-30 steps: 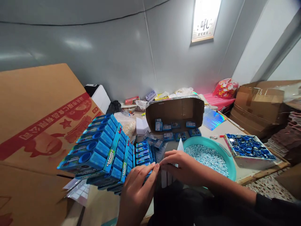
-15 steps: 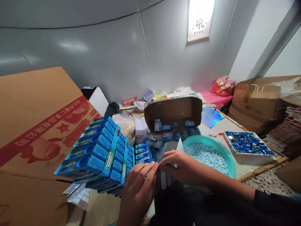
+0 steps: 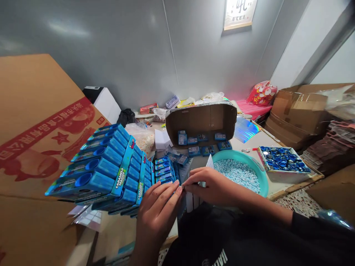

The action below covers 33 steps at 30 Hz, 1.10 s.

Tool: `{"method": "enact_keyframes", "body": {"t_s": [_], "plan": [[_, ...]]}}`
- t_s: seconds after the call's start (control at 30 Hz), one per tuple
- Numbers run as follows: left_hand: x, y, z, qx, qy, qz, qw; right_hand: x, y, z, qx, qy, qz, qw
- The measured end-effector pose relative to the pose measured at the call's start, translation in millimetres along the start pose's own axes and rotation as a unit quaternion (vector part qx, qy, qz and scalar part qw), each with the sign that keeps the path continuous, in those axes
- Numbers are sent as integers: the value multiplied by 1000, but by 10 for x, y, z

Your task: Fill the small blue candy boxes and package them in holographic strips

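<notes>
My left hand (image 3: 159, 208) lies over the near end of a row of small blue boxes (image 3: 164, 170), its fingers bent and pressed together; what is under them is hidden. My right hand (image 3: 208, 183) meets its fingertips in a pinch. Through the right hand runs a white sheet (image 3: 210, 162) with pale panels, apparently a label sheet, showing above and below the fingers. Left of my hands stands a tilted stack of blue candy packs (image 3: 102, 166) banded with "CARAMELO MACIZO" strips. A turquoise basin (image 3: 263, 181) of pale blue candies sits just beyond my right forearm.
An open cardboard box (image 3: 199, 122) lies on its side with several blue packs in and before it. At right is a tray of blue caps (image 3: 283, 160) near the table edge. A large printed carton (image 3: 33, 111) fills the left side.
The camera view has tipped down slightly, so the scene sits higher and farther left. Both hands keep nearly the same place, fingertips still together.
</notes>
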<state>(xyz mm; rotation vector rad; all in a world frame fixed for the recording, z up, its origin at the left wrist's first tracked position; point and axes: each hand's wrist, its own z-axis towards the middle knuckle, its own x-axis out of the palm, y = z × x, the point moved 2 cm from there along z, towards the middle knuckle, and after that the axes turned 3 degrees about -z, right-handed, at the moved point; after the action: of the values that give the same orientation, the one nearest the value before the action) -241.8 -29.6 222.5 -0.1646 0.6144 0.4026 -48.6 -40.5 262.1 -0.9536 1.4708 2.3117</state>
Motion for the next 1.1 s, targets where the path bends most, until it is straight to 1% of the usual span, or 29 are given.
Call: {"method": "enact_keyframes", "body": {"t_s": [0.13, 0.27, 0.47, 0.6, 0.67, 0.73, 0.8, 0.87, 0.97, 1.1], "plan": [[-13, -37, 39, -15, -9, -5, 1000, -13, 25, -19, 5, -5, 14, 1000], [-24, -60, 53, -11, -4, -5, 1000, 0, 30, -26, 11, -8, 30, 999], [-24, -81, 59, 8, -14, 9, 1000, 18, 24, -34, 7, -6, 26, 1000], [-47, -97, 3, 47, -31, 13, 998, 16, 21, -56, 12, -13, 22, 1000], [-50, -105, -28, 63, -21, 11, 998, 12, 13, -69, 15, -21, 23, 999], [-39, -113, -43, 61, -4, 3, 998, 7, 6, -80, 16, -26, 21, 999], [-21, -125, -32, 43, -1, -8, 999, 1, 1, -88, 19, -27, 18, 999], [-3, -140, 2, 11, -11, -31, 999, -5, 3, -93, 24, -25, 16, 999], [13, -153, 70, -67, -25, -82, 994, -11, 17, -92, 25, -19, 19, 999], [24, -151, 106, -152, -20, -121, 981, -10, 25, -87, 26, -23, 25, 999]]}}
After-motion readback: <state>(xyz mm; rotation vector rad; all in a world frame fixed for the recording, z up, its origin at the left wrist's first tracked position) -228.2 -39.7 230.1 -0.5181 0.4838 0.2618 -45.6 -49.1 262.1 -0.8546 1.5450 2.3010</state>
